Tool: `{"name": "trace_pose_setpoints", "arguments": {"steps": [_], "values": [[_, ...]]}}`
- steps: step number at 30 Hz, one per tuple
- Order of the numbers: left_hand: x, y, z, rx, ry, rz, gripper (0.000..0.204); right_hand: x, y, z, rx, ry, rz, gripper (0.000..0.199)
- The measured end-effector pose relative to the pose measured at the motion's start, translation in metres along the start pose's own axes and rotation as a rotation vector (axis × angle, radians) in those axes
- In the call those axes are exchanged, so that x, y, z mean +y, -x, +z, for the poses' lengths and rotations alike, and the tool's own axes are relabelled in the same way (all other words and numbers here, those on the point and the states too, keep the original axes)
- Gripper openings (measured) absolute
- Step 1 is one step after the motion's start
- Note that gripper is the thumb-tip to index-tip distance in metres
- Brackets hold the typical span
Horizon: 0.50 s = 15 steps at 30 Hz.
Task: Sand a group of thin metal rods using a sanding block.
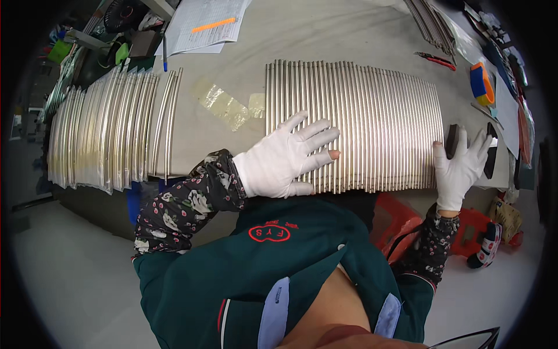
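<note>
A wide row of shiny metal rods [354,116] lies side by side on the grey table in front of me. My left hand [285,154], in a white glove with bare tips at some fingers, rests flat on the row's left part, fingers spread. At the right end, my right hand [462,168], gloved too, has its fingers stretched out and its thumb against or close to the outermost rod. Just beside it are a dark block [451,141] and a flat black piece [492,152], partly hidden by the fingers.
Further left lie rods in clear plastic [104,131] and two loose rods [168,122]. Papers [203,26] and a blue pen [165,53] are at the back. A red cutter [437,60], an orange-and-blue tape roll [482,84] and more rods [430,26] sit far right.
</note>
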State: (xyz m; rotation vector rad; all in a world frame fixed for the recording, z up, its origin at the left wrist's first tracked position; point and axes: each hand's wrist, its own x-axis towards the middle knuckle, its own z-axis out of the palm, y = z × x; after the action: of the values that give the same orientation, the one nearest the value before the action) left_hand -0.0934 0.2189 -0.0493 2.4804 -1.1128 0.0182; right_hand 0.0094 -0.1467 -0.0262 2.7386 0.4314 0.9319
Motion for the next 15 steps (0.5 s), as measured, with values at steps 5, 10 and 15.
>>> {"name": "trace_pose_setpoints", "arguments": {"steps": [5, 10, 15], "values": [[-0.003, 0.031, -0.012, -0.028, -0.036, -0.097, 0.085, -0.094, 0.003, -0.029, -0.425, -0.626, -0.584, 0.102], [0.001, 0.054, -0.018, -0.025, 0.004, -0.158, 0.095, -0.141, 0.008, -0.049, -0.498, -0.815, -0.587, 0.11], [0.01, 0.061, -0.022, -0.101, 0.073, -0.137, 0.108, -0.174, 0.001, -0.064, -0.523, -0.869, -0.677, 0.107]]}}
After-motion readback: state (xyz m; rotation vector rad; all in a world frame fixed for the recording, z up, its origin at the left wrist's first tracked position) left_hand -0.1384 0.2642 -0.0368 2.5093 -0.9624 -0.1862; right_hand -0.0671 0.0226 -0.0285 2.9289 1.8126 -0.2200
